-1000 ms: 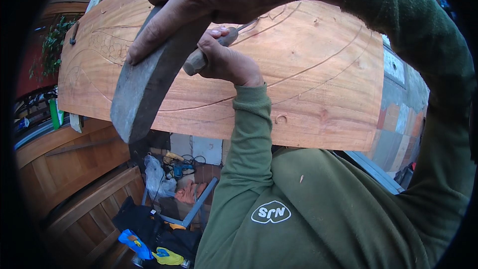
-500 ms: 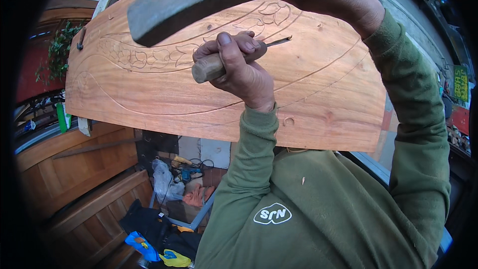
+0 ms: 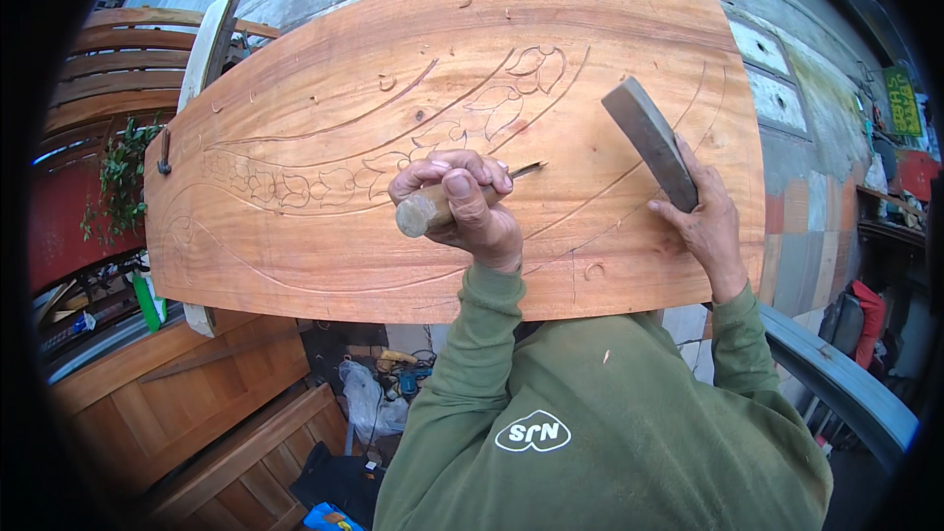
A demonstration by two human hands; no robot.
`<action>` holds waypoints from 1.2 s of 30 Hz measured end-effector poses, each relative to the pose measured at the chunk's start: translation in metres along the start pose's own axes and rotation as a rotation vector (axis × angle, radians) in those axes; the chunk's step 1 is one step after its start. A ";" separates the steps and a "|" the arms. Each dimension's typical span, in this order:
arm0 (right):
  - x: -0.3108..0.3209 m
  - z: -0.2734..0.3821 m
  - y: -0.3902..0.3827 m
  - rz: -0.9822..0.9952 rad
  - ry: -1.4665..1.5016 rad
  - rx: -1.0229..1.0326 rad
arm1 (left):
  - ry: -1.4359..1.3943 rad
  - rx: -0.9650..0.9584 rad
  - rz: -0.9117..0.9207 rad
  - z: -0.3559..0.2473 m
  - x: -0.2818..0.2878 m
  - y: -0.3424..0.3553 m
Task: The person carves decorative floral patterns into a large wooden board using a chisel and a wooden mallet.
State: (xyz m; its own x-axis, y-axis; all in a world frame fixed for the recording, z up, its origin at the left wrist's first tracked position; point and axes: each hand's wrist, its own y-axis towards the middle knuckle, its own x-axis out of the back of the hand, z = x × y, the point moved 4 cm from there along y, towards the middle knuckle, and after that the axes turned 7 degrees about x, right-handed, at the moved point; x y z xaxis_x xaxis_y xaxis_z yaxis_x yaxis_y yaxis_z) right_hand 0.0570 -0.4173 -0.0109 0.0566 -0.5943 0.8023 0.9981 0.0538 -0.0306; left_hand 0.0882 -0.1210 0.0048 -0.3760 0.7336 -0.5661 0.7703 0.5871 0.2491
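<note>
My left hand is closed around the wooden handle of a carving chisel. Its handle butt faces me and its thin dark blade points to the right, over a broad wooden panel; whether the tip touches the wood I cannot tell. Carved lines and leaf-and-flower outlines run along the panel. At the right, my right hand grips the lower end of a rectangular, greyish block, probably wood, its far end tilted up and left. The fingers are partly hidden behind the block.
A small dark-headed tool lies at the panel's left end. Curled shavings are scattered on the panel. Below left are panelled wooden boards, a plastic bag and a blue power tool. A metal rail runs at lower right.
My right hand has come down from the top and moved right with the block, away from the chisel. My left hand keeps its grip on the chisel. More of the panel shows.
</note>
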 end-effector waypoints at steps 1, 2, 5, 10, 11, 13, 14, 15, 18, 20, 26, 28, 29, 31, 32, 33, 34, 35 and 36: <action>0.000 -0.001 -0.011 -0.015 -0.006 -0.014 | -0.025 0.039 0.016 0.001 0.002 0.001; -0.001 -0.003 -0.023 -0.026 -0.089 -0.043 | -0.039 0.051 0.030 0.001 0.002 0.000; -0.004 0.002 -0.040 -0.039 -0.228 -0.098 | 0.044 0.149 0.057 0.005 0.005 -0.004; -0.008 0.020 -0.048 -0.091 -0.398 -0.054 | 0.024 0.160 0.156 0.000 0.013 -0.001; -0.005 0.039 -0.045 -0.175 -0.506 0.077 | -0.048 0.253 0.213 -0.003 0.012 -0.003; -0.013 0.068 -0.039 -0.265 -0.618 0.190 | -0.128 0.388 0.322 -0.009 0.008 -0.005; -0.024 0.084 -0.035 -0.234 -0.351 0.296 | -0.131 0.400 0.336 -0.015 0.007 -0.004; -0.034 0.099 -0.032 -0.205 -0.079 0.401 | -0.178 0.483 0.364 -0.018 0.005 -0.003; -0.082 0.119 -0.036 0.023 0.290 0.211 | -0.232 0.594 0.393 -0.026 0.002 0.004; -0.101 0.116 -0.048 0.039 0.271 0.218 | -0.317 0.604 0.358 -0.031 0.004 0.015; -0.116 0.107 -0.082 0.000 0.119 0.208 | -0.272 0.543 0.348 -0.030 0.018 0.077; -0.106 0.106 -0.087 -0.065 0.112 0.178 | -0.098 0.464 0.402 -0.020 0.016 0.094; -0.083 0.109 -0.082 -0.191 0.018 0.159 | -0.013 0.479 0.412 -0.009 0.017 0.099; -0.062 0.098 -0.078 -0.382 -0.127 0.077 | 0.096 0.447 0.512 0.008 0.017 0.107; -0.053 0.085 -0.081 -0.446 -0.199 -0.005 | 0.118 0.433 0.543 0.016 0.009 0.106; -0.047 0.075 -0.079 -0.451 -0.194 -0.012 | 0.104 0.420 0.609 0.025 0.003 0.107; -0.039 0.063 -0.076 -0.473 -0.301 -0.096 | 0.107 0.443 0.644 0.033 -0.002 0.108; -0.035 0.050 -0.075 -0.491 -0.405 -0.186 | 0.139 0.468 0.725 0.043 -0.010 0.108; -0.032 0.042 -0.074 -0.490 -0.397 -0.198 | 0.171 0.498 0.804 0.050 -0.019 0.108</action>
State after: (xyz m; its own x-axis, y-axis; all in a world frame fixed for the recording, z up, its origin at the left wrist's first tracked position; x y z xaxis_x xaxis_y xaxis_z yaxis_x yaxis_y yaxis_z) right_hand -0.0192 -0.3688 -0.0096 -0.3813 -0.1690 0.9089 0.8938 -0.3183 0.3158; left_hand 0.2040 -0.0891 0.0037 0.3207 0.9164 -0.2397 0.9461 -0.2975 0.1283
